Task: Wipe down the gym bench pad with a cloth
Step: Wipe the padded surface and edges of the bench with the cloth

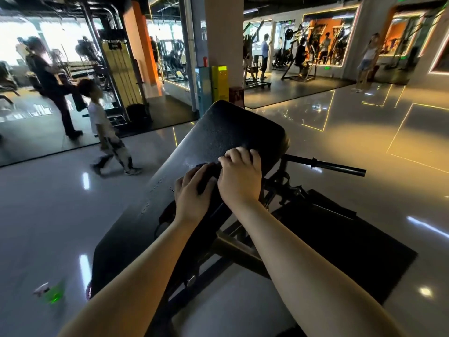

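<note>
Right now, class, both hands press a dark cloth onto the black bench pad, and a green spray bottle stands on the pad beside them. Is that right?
Not quite. The head view shows the left hand and right hand on the dark cloth on the black bench pad, but the green spray bottle is on the floor, not the pad.

Two bare hands, the left hand (192, 190) and the right hand (239, 177), rest together on one dark cloth (206, 170). One black bench pad (218, 132) is the surface under them. One green spray bottle (49, 291) lies on the floor at eight o'clock. One child (107, 132) walks at ten o'clock.
</note>
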A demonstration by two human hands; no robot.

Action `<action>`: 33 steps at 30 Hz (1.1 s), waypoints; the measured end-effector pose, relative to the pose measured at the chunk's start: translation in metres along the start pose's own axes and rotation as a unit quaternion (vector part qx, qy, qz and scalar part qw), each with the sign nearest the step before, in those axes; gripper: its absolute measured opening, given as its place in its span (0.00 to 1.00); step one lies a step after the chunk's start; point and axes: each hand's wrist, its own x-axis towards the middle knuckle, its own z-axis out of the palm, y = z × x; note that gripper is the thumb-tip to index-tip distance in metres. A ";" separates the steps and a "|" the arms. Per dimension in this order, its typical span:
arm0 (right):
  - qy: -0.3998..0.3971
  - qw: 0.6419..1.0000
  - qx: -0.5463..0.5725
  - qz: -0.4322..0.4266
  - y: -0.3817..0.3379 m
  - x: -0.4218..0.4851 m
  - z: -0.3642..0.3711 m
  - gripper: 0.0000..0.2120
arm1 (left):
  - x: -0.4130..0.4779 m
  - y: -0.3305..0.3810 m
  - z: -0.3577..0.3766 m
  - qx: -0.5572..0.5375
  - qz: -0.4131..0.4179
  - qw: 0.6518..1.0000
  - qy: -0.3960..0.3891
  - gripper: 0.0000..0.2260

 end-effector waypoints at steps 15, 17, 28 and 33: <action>-0.014 0.996 0.025 0.079 -0.038 0.017 0.001 0.17 | 0.006 0.002 -0.015 -0.071 0.034 0.997 -0.023 0.20; -0.005 0.993 0.063 0.098 -0.050 0.021 0.005 0.18 | 0.020 -0.008 -0.017 -0.076 0.038 0.996 -0.024 0.17; -0.012 0.994 0.034 0.102 -0.088 0.026 0.046 0.19 | 0.079 -0.093 -0.025 -0.062 -0.078 0.995 -0.008 0.17; 0.030 0.985 0.065 0.156 -0.106 0.045 0.059 0.18 | 0.084 -0.067 -0.021 -0.096 0.075 0.989 -0.083 0.21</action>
